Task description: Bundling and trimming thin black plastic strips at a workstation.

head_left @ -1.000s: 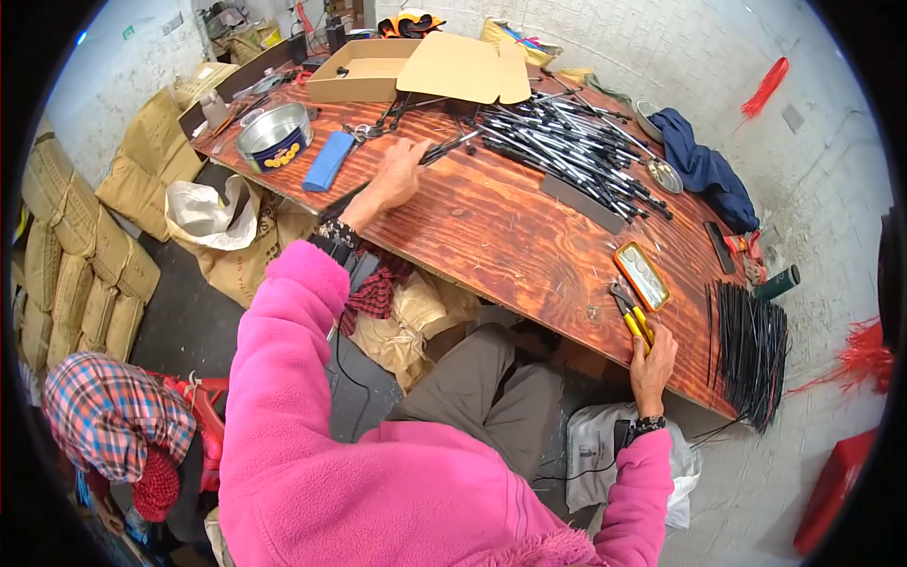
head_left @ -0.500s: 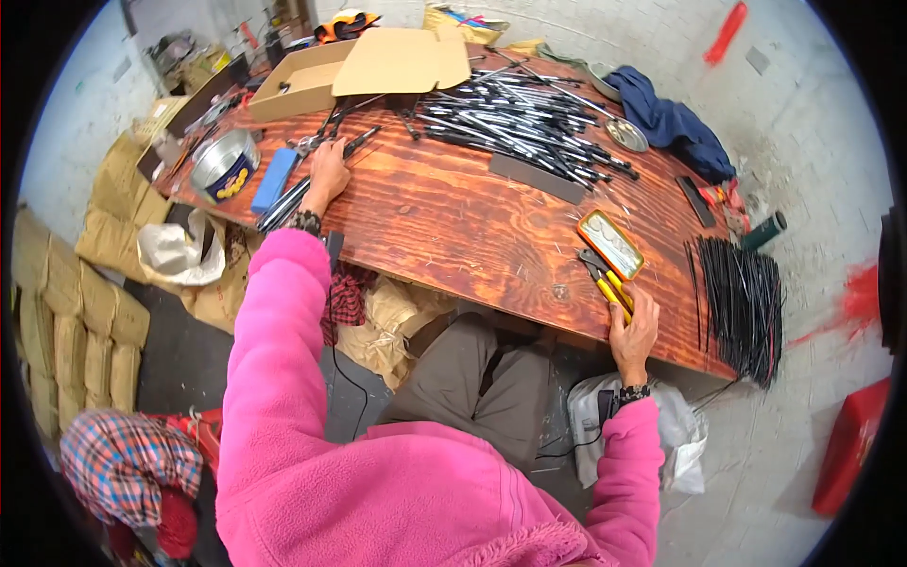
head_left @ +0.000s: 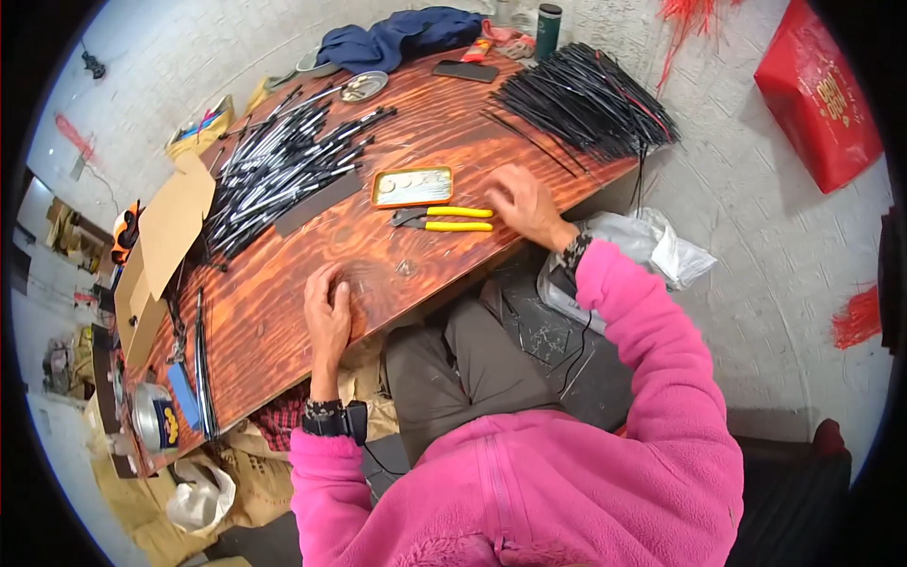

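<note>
My left hand [head_left: 327, 307] hovers over or rests on the brown wooden table [head_left: 279, 300] by its front edge, thumb apart from loosely bent fingers, with nothing seen in it. Beyond the handle ends of yellow-handled pliers [head_left: 460, 226] is my right hand [head_left: 526, 206]. Its fingers are bent and spread a little, and it appears to hold nothing. The pliers lie flat, jaws to the left. Just behind them sits a shallow orange-rimmed tin [head_left: 413, 187] with small pale pieces inside. Several thin black strips [head_left: 543, 142] lie behind my right hand.
Black-and-silver rods [head_left: 283, 161] are heaped at the back left behind a dark flat bar [head_left: 318, 202]. A bundle of black strips [head_left: 590, 104] overhangs the right side. An open cardboard box [head_left: 170, 222], a blue block [head_left: 184, 395] and a metal can [head_left: 154, 416] stand left.
The view has turned right. My left hand has come away from the rods beside the blue block to the table's front middle. My right hand is now off the pliers' handles.
</note>
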The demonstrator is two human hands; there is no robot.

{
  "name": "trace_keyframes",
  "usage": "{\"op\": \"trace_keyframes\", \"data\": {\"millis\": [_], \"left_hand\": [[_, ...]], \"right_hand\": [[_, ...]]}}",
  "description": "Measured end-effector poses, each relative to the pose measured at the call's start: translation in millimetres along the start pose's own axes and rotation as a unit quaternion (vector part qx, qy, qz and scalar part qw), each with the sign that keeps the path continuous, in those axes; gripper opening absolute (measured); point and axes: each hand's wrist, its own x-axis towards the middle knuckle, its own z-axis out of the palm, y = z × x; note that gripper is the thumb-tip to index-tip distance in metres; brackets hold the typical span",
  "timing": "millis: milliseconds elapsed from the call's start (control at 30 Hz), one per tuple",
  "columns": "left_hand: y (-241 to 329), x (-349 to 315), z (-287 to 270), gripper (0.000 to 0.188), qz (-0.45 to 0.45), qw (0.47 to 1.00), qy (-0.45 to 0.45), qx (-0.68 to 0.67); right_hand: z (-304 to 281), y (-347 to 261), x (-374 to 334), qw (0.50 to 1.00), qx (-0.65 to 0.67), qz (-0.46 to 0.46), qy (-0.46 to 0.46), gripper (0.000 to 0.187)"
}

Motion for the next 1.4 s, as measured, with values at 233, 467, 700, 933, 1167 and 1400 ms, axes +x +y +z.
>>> {"op": "trace_keyframes", "data": {"millis": [233, 467, 700, 933, 1167, 1400], "left_hand": [[10, -3, -2, 0.022, 0.019, 0.998, -0.012, 0.065], [13, 1, 2, 0.016, 0.014, 0.998, -0.016, 0.063], [16, 8, 4, 0.013, 0.009, 0.997, -0.016, 0.07], [16, 7, 4, 0.011, 0.007, 0.998, -0.021, 0.064], [16, 6, 4, 0.009, 0.005, 0.998, -0.017, 0.066], [14, 9, 5, 0.009, 0.005, 0.997, -0.016, 0.069]], "right_hand": [[-45, 94, 41, 0.981, -0.177, 0.083, 0.016, 0.043], [-30, 122, 74, 0.946, -0.263, 0.166, -0.087, 0.057], [-41, 113, 91, 0.933, -0.284, 0.196, -0.102, 0.054], [-36, 119, 97, 0.936, -0.277, 0.156, -0.153, 0.053], [-34, 119, 111, 0.916, -0.314, 0.205, -0.145, 0.046], [-24, 136, 111, 0.94, -0.238, 0.209, -0.124, 0.036]]}}
